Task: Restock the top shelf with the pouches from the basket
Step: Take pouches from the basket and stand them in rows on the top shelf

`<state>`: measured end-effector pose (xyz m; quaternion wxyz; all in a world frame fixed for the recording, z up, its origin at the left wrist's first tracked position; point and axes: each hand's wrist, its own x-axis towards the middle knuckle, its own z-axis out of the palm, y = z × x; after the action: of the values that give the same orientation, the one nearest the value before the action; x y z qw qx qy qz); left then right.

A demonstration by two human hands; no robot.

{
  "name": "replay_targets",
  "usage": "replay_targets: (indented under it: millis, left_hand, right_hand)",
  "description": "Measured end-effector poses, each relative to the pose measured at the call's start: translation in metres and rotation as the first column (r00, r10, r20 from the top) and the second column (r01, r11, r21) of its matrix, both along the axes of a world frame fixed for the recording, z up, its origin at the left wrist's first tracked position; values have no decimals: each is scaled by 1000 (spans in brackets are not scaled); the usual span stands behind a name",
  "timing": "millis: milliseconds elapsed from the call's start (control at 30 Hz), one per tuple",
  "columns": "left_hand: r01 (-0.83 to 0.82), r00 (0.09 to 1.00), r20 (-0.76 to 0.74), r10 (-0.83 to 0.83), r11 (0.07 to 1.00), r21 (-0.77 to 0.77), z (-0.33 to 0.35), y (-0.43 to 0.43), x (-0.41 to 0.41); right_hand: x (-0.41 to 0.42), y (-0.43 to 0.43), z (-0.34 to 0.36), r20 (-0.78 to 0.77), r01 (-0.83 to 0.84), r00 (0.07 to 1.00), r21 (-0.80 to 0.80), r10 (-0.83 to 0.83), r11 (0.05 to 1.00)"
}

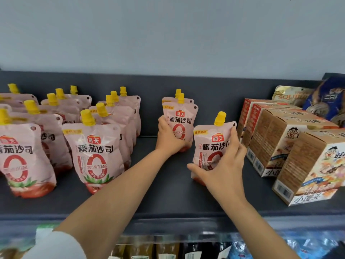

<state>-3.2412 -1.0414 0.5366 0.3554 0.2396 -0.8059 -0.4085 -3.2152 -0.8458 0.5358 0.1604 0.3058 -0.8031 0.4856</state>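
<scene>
- Lower shelf, nearest: blurred bottles, type unreadable.
- White sleeve at near left, on the left arm.
- Top shelf: dark and flat, and carries everything listed below.
- Right hand grips the near pouch. The thumb is at its lower left edge and the fingers wrap the right edge up to the top corner.
- Near pouch stands upright on the shelf, right of centre and just left of the cartons, yellow cap up.
- Left hand, farther in, is curled round the left side of the far pouch, which also stands upright on the shelf.
- Rear pouch stands directly behind the far pouch, touching or nearly so.
- Pouch rows sit at left in several files running near to far, well apart from the two held pouches.
- Cartons are lined up at right, near to far.
- Snack bags sit at far right, behind the cartons.
</scene>
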Motion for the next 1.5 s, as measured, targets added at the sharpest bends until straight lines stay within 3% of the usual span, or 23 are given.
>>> replay_targets:
  millis: [133, 300, 533, 700, 800, 933, 1000, 1233, 1500]
  left_hand:
    - [36, 999, 5, -36, 999, 11, 0, -2, 3]
    - [-121, 992, -20, 121, 992, -35, 0, 7, 4]
    - [-89, 987, 131, 88, 996, 4, 13, 12, 18]
    - [-240, 948, 221, 228, 970, 30, 25, 25, 33]
    - [-228, 968, 136, 209, 963, 145, 35, 34, 47]
    - [-1, 993, -100, 54, 884, 467, 41, 36, 66]
    - [63, 989, -145, 15, 855, 514, 41, 35, 73]
    - [45, 984, -176, 30, 912, 409, 36, 29, 84]
    - [2, 996, -85, 15, 981, 192, 27, 20, 88]
  right_hand:
    - [-1, 0, -3, 29, -23, 999, -30, 24, 999]
    - [-3, 0, -3, 19, -31, 999, -10, 31, 999]
    - [-1, -1, -4, 8, -37, 999, -86, 38, 996]
    - [0, -5, -4, 5, -72, 997, -123, 73, 990]
    - [-1, -7, 2, -1, -129, 992, -114, 130, 985]
    - [-7, -28, 13, 7, -139, 990, -122, 141, 983]
    - [-11, -43, 17, 19, -131, 991, -102, 134, 986]
    - [-16, -91, 16, -30, -83, 996, -9, 83, 997]
    - [-22, -113, 10, -101, -26, 994, 87, 35, 996]
